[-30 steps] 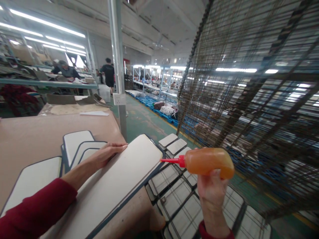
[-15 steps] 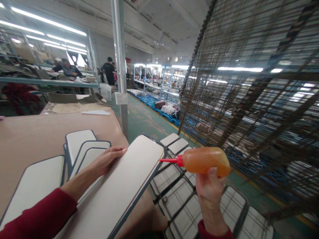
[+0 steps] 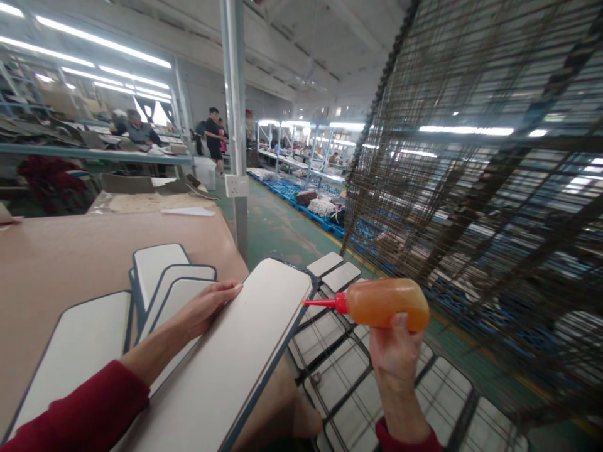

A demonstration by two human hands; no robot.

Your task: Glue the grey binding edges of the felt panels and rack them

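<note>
My left hand (image 3: 211,307) grips the left edge of a long white panel (image 3: 235,351) with a dark blue border, thumb on its face and fingers out of sight beneath. The panel is tilted over the table's edge. In my right hand (image 3: 398,351) is a squeeze bottle (image 3: 386,304) of amber liquid, held on its side with its red nozzle pointing left. The nozzle tip meets the panel's right border near the far corner; a thin yellowish line shows along that rim. Several similar panels (image 3: 157,267) lie overlapping on the table to the left.
The brown-topped table (image 3: 56,257) spans the left side. Below right, a wire rack (image 3: 339,376) carries several white pieces. Tall wire mesh racks (image 3: 471,157) lean at right. A metal post (image 3: 238,125) with a socket box stands ahead; people are farther back.
The surroundings have shifted slightly right in view as the head turned. Both hands keep their holds, and the nozzle stays at the panel's border. A distant person has turned.
</note>
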